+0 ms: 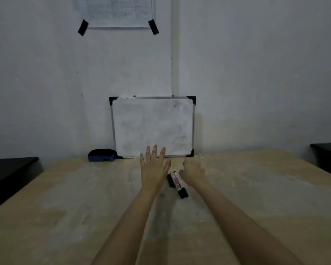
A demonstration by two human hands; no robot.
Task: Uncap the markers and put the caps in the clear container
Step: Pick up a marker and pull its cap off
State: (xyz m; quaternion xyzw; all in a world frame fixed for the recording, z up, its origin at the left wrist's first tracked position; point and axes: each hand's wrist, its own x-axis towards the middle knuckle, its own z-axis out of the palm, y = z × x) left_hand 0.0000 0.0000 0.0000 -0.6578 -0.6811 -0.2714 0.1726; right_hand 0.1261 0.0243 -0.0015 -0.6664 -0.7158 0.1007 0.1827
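White markers with black caps lie side by side on the wooden table, between my two hands. My left hand is stretched out flat, fingers spread, just left of the markers and holding nothing. My right hand hovers just right of the markers' far ends with its fingers curled downward; I see nothing in it. I see no clear container in this view.
A small whiteboard leans on the wall at the table's far edge. A dark blue eraser lies left of it. Black furniture stands at the left and at the right. A taped paper hangs high on the wall.
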